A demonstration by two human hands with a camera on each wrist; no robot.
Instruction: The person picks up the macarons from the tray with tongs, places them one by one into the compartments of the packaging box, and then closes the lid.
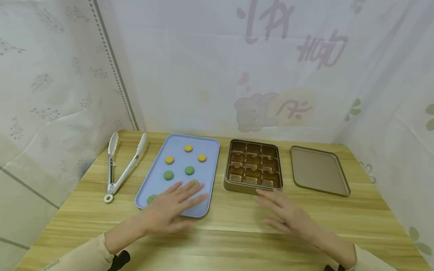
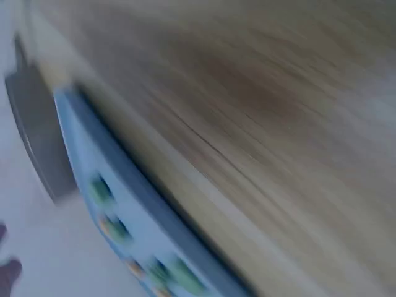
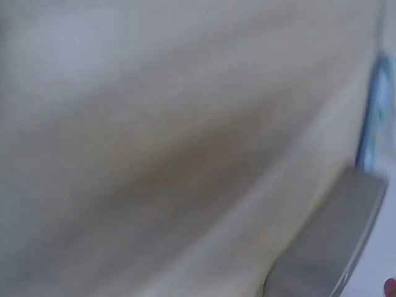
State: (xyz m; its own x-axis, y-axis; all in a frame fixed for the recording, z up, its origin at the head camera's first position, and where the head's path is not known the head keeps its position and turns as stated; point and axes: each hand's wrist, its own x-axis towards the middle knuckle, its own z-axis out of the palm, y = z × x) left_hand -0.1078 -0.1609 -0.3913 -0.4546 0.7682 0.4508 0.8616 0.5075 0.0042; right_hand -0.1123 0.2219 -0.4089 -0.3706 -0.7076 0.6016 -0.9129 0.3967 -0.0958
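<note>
In the head view my left hand (image 1: 169,210) hovers with fingers spread over the near part of a blue tray (image 1: 207,199), holding nothing. On that tray lie yellow macarons (image 1: 188,148) and several green macarons (image 1: 189,170), one of them partly hidden under the fingers. My right hand (image 1: 288,214) is also empty, fingers extended, at the near edge of a square brown tin (image 1: 242,188). The tin has a divided insert (image 1: 252,162) with bare compartments. Both wrist views are blurred; the left one shows the tray edge (image 2: 154,204), the right one the tin's side (image 3: 328,235).
Metal tongs (image 1: 125,177) with white tips lie spread at the left of the tray. A flat brown lid (image 1: 318,171) rests to the right of the tin. Patterned white cloth (image 1: 190,75) hangs behind the wooden table (image 1: 223,248) and along its sides.
</note>
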